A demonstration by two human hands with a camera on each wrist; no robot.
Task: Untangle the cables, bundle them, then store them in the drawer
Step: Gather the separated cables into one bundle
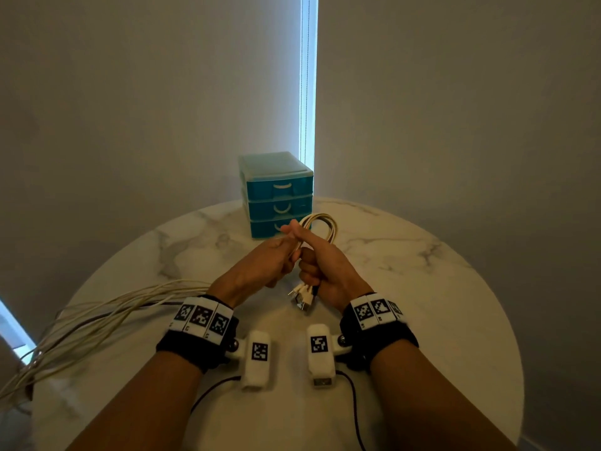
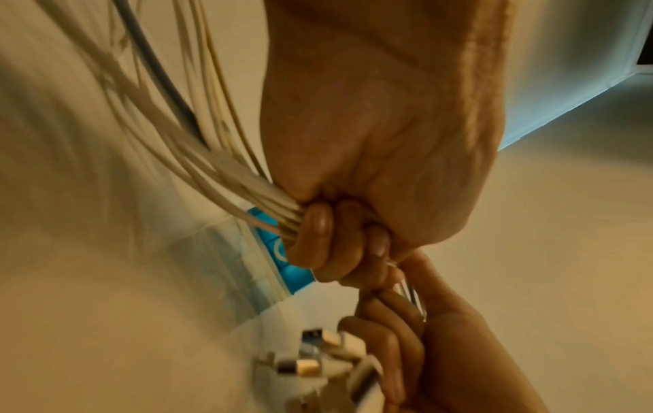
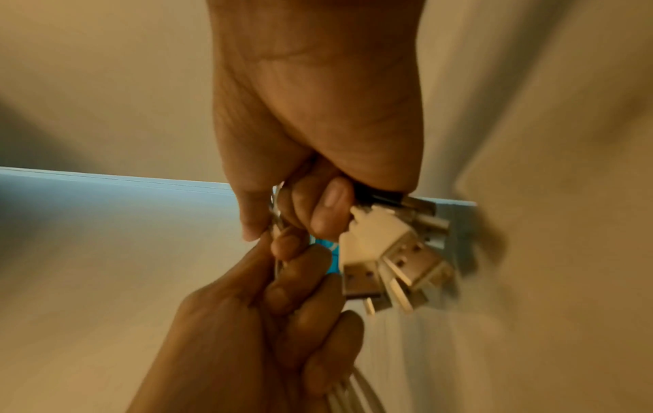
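Note:
Both hands hold one bunch of white cables (image 1: pixel 320 222) above the middle of the table. My right hand (image 1: pixel 320 262) grips the bunch near its plug ends; the USB plugs (image 1: pixel 302 297) (image 3: pixel 395 251) hang below its fist. A loop of cable arches over its thumb. My left hand (image 1: pixel 270 265) (image 2: pixel 339 237) grips the same cables just to the left, fingers curled round them. From that fist the long cable tails (image 1: pixel 97 317) (image 2: pixel 198 156) run left and off the table edge. The blue three-drawer unit (image 1: pixel 276 196) stands behind the hands, all drawers closed.
The round marble table (image 1: pixel 422 288) has bare surface right of the hands. A grey wall stands behind, with a bright window strip (image 1: pixel 307 76) behind the drawers. Thin dark leads (image 1: pixel 354 405) from the wrist cameras trail over the table's near side.

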